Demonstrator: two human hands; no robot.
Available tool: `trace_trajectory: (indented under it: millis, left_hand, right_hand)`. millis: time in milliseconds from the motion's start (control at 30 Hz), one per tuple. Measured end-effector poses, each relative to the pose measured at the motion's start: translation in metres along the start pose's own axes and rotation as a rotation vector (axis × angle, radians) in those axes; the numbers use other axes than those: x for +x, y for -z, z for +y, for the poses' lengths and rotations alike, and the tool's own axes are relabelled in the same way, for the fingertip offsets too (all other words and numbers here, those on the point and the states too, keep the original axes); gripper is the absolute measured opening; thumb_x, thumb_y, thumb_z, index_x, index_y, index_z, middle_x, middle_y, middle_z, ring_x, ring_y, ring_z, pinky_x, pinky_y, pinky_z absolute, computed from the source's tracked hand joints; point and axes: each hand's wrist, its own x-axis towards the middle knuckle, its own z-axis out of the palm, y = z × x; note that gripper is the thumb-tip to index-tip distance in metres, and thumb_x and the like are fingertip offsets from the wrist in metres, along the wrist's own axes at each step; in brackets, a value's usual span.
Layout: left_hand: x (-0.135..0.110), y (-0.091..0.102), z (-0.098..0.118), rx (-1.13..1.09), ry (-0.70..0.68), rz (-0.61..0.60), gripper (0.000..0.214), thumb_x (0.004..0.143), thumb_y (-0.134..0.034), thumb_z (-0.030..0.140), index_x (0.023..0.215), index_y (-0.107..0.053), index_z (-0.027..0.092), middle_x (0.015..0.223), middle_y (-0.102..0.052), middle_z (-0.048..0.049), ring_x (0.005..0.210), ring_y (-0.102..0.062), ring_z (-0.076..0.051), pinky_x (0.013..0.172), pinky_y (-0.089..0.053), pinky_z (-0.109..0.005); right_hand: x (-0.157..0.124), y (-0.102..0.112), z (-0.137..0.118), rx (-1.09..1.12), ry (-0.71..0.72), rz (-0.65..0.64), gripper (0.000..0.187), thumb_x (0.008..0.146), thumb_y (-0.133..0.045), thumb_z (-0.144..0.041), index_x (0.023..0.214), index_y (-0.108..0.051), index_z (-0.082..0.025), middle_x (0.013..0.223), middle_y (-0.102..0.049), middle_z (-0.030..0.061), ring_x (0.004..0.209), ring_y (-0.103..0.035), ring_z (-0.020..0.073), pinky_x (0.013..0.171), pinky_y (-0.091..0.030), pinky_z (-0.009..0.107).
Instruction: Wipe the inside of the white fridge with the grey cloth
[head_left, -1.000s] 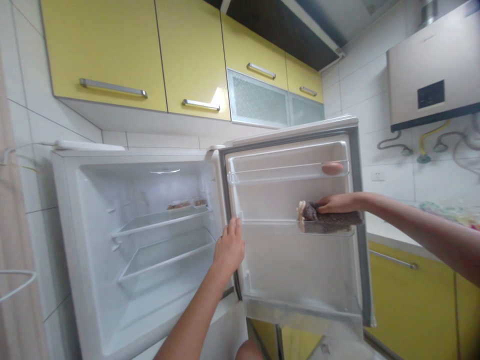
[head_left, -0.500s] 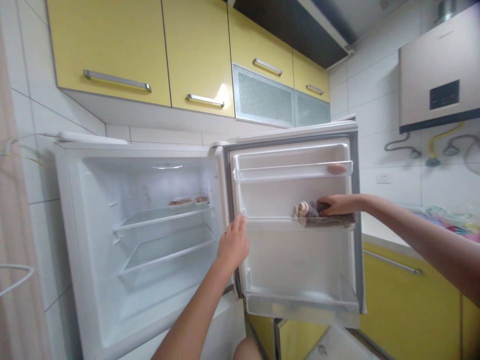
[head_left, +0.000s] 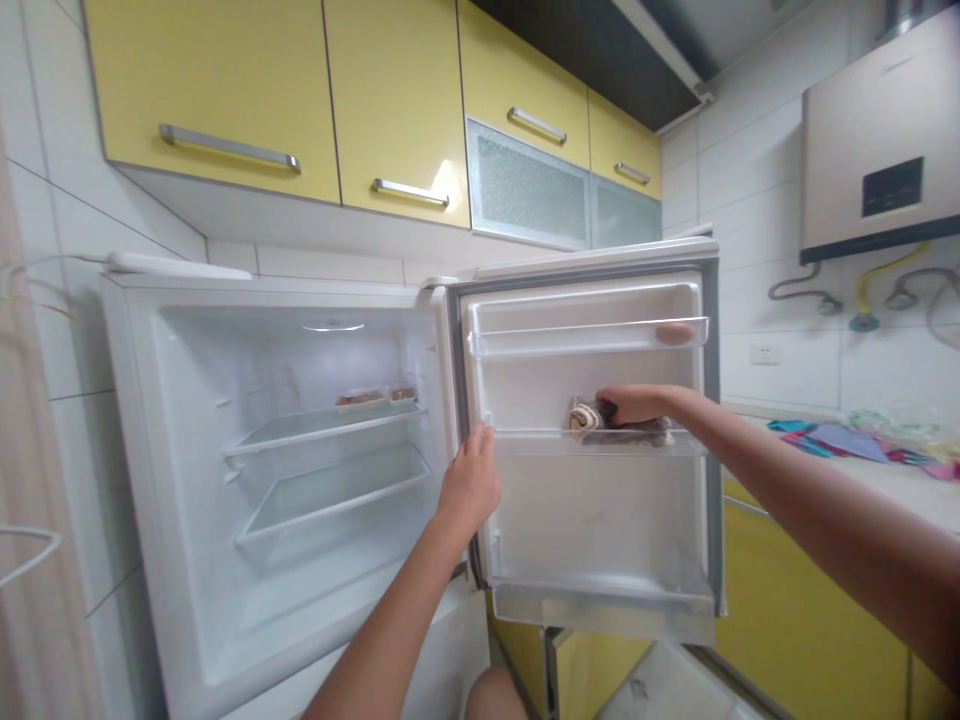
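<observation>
The white fridge (head_left: 150, 420) stands wide open, its door (head_left: 592, 520) swung to the right. My left hand (head_left: 469, 485) grips the hinge-side edge of the door, fingers curled on it. My right hand (head_left: 634, 403) reaches into the door's middle shelf (head_left: 540, 442) and is closed on a dark plastic-wrapped packet (head_left: 592, 418) that lies along that shelf. An egg (head_left: 675, 333) rests at the right end of the door's top shelf.
Small trays of food (head_left: 373, 397) sit on the fridge's upper glass shelf. Yellow wall cabinets (head_left: 225, 100) hang overhead. A counter with coloured cloths (head_left: 847, 440) runs to the right, under a wall-mounted water heater (head_left: 877, 150). Yellow base cabinets (head_left: 810, 600) stand below.
My right hand has slid the packet leftward along the middle door shelf and lower into it. My left hand has stayed on the door edge.
</observation>
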Motion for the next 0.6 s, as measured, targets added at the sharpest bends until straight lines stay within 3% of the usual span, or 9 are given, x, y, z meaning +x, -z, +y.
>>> trace_trajectory:
  millis: [233,400,500,600]
  left_hand:
    - [0.002,-0.005,0.002,-0.009,0.019,0.004,0.072,0.082,-0.042,0.006,0.153,-0.033,0.013,0.162,-0.036,-0.0174,0.143,-0.047,-0.027,0.118,-0.043,-0.040]
    - [0.000,-0.005,0.009,-0.011,0.043,0.007,0.074,0.081,-0.043,0.007,0.154,-0.028,0.007,0.164,-0.030,-0.0212,0.148,-0.040,-0.028,0.120,-0.040,-0.039]
    - [-0.001,-0.002,0.012,0.014,0.076,-0.002,0.076,0.081,-0.044,0.008,0.155,-0.026,0.007,0.166,-0.028,-0.0210,0.147,-0.042,-0.030,0.119,-0.042,-0.040]
    - [-0.002,0.003,0.012,0.074,0.077,-0.036,0.076,0.081,-0.043,0.007,0.155,-0.029,0.014,0.166,-0.030,-0.0174,0.141,-0.051,-0.030,0.114,-0.047,-0.041]
  right_hand:
    - [0.040,-0.006,-0.067,0.091,0.043,0.028,0.041,0.064,-0.068,-0.027,0.104,-0.068,-0.018,0.100,-0.076,0.0102,0.082,-0.069,0.0233,0.061,-0.045,0.026]
    - [0.064,-0.017,-0.118,0.184,0.184,0.103,0.048,0.069,-0.065,-0.023,0.116,-0.065,-0.018,0.110,-0.075,0.0075,0.095,-0.068,0.0215,0.070,-0.046,0.023]
    - [0.068,-0.019,-0.126,0.209,0.264,0.105,0.051,0.071,-0.063,-0.020,0.122,-0.063,-0.021,0.114,-0.074,0.0027,0.101,-0.067,0.0186,0.076,-0.046,0.019]
    - [0.064,-0.011,-0.112,0.179,0.288,0.026,0.050,0.067,-0.066,-0.019,0.117,-0.066,-0.022,0.109,-0.075,0.0008,0.096,-0.068,0.0181,0.073,-0.047,0.020]
